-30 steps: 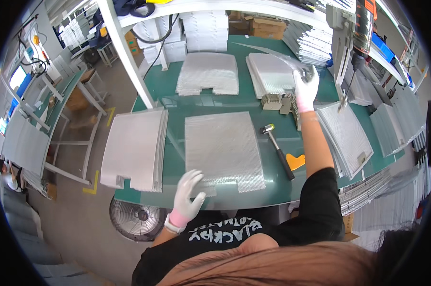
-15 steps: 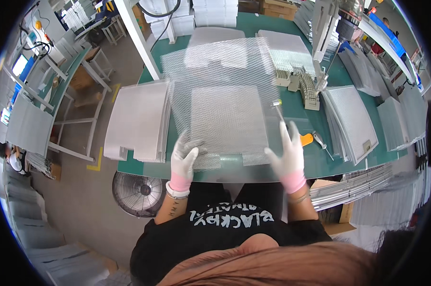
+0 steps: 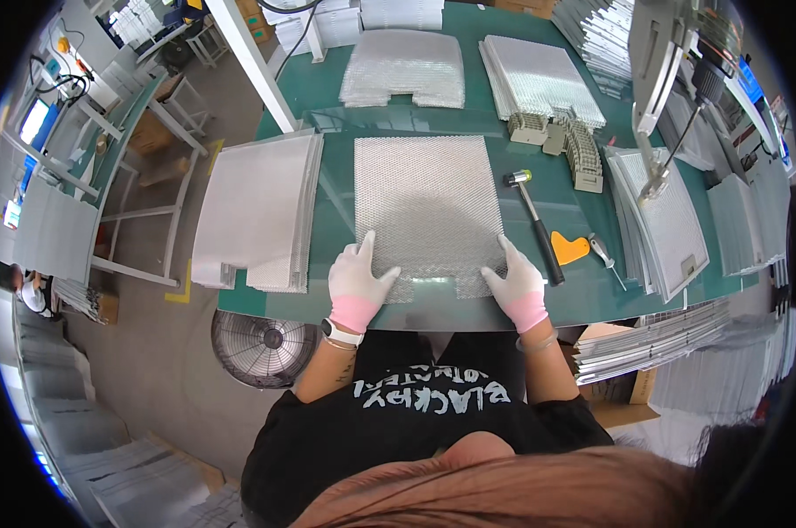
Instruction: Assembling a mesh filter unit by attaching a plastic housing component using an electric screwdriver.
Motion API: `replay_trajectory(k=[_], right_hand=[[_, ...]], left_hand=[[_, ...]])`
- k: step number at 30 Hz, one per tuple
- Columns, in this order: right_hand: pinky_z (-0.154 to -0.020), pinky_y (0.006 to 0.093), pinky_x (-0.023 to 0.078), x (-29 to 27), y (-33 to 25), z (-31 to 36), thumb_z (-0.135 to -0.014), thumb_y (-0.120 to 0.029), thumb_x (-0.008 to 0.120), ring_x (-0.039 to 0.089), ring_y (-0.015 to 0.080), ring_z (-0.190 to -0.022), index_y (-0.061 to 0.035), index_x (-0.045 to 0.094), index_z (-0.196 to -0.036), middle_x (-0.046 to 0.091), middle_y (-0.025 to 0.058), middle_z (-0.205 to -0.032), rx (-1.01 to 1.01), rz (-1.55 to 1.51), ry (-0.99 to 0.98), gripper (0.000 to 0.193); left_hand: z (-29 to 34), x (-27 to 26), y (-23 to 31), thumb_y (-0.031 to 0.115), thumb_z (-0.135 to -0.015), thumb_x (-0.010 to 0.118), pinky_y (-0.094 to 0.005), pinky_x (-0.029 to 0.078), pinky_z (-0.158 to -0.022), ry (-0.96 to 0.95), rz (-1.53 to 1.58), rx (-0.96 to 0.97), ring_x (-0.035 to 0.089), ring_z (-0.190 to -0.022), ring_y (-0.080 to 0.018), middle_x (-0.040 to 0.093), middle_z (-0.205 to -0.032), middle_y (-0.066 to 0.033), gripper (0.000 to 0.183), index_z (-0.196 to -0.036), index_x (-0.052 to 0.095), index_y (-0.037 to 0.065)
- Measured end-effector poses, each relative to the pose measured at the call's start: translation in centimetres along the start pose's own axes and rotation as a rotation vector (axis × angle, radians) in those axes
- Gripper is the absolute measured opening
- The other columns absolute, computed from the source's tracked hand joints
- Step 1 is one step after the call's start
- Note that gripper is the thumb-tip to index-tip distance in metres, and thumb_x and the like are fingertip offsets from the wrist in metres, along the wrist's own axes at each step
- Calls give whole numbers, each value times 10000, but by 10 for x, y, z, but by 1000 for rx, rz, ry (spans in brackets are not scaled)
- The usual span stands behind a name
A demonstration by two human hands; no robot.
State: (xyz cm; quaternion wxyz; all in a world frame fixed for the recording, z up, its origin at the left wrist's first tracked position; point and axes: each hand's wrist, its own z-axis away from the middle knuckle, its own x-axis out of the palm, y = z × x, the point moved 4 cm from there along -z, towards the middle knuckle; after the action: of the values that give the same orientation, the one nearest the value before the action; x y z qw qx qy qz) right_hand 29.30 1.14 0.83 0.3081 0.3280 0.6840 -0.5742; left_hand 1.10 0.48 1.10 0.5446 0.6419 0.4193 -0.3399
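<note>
Mesh sheet lies flat at the centre of the frame on the green worktable, its notched edge toward the lower edge of the frame. Both forearms enter from the lower edge, slightly apart, and 2 white-gloved hands meet the near corners of the sheet. Left hand is at the lower left corner: forefinger extended upward along the side edge, thumb angled inward. Right hand mirrors it at the lower right corner, thumb turned inward. Grip on each side: spread, thumb well clear of forefinger; contact pressure cannot be told. Right of centre lie 1 hammer, 1 orange scraper and 1 screwdriver, beside one another. Left stack of sheets stands left of centre; beige metal blocks sit toward the upper right.
</note>
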Motion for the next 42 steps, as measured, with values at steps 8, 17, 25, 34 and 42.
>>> replay_trajectory(k=[8, 17, 25, 34, 42], right_hand=[[-998, 385, 451, -3, 1, -5, -806, -265, 712, 567, 355, -1175, -13, 484, -1355, 593, 207, -1267, 43, -43, -126, 645], [-857, 410, 506, -30, 4, -42, -805, -361, 683, 636, 332, -954, -124, 675, -1135, 677, 136, -1006, -96, 187, -318, 406], [-896, 439, 505, -59, 156, -238, -814, -349, 687, 628, 397, -1025, 6, 569, -1161, 641, 268, -1072, 281, 306, 218, 511], [-919, 473, 522, -46, 181, -258, -815, -430, 698, 618, 381, -1107, -72, 539, -1220, 570, 219, -1240, 475, 488, 271, 564], [-937, 437, 505, -53, 134, -242, -805, -339, 721, 625, 357, -1118, 12, 467, -1239, 657, 208, -1148, 607, 276, 134, 613]], left_hand=[[-2, 0, -1, 362, -707, 799, -425, 486, -876, 12, -11, -7, 588, -1003, -361, 598, -1054, -205, 745, -1326, 533, 45], [-23, -17, 6, 443, -664, 819, -518, 375, -1042, -120, -133, -97, 442, -1258, -402, 491, -1329, -201, 821, -1373, 520, 158], [-4, -9, 11, 469, -680, 788, -605, 127, -1154, -337, -219, 228, 250, -1397, -443, 390, -1463, -179, 800, -1367, 515, 165], [124, -15, 34, 257, -721, 780, -543, 378, -1007, -35, 316, 587, 496, -1177, -381, 549, -1219, -162, 509, -1153, 595, 61], [183, 57, -4, 270, -985, 554, -339, 430, -1019, -839, 1019, -372, 579, -1163, -211, 625, -1226, -106, 359, -1242, 606, 24]])
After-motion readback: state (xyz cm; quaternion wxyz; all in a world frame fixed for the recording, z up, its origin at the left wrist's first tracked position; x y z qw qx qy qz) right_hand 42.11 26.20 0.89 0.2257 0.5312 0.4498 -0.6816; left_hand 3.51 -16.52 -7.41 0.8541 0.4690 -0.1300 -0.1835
